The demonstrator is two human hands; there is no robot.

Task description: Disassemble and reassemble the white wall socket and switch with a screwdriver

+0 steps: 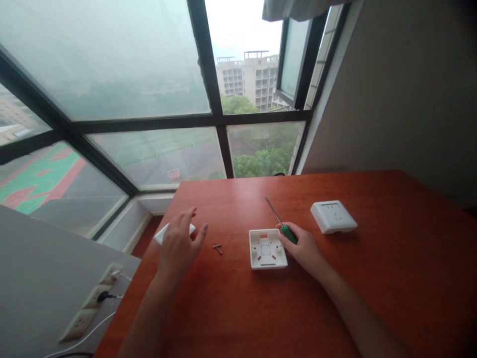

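My right hand [303,246] is closed round the green handle of a screwdriver [288,233], its metal shaft pointing up and to the left. Just left of that hand, an open white socket back box [268,250] lies on the table with its hollow side up. My left hand [181,241] has its fingers apart and hovers over a flat white piece [161,233], mostly hidden beneath it; whether they touch I cannot tell. Between the left hand and the box lie a few small screws [217,248].
An assembled white wall socket [333,217] rests at the right on the reddish wooden table [238,308]. Windows [167,149] stand beyond the table's far edge. Low on the left wall are several socket outlets [91,297] with plugs and cables.
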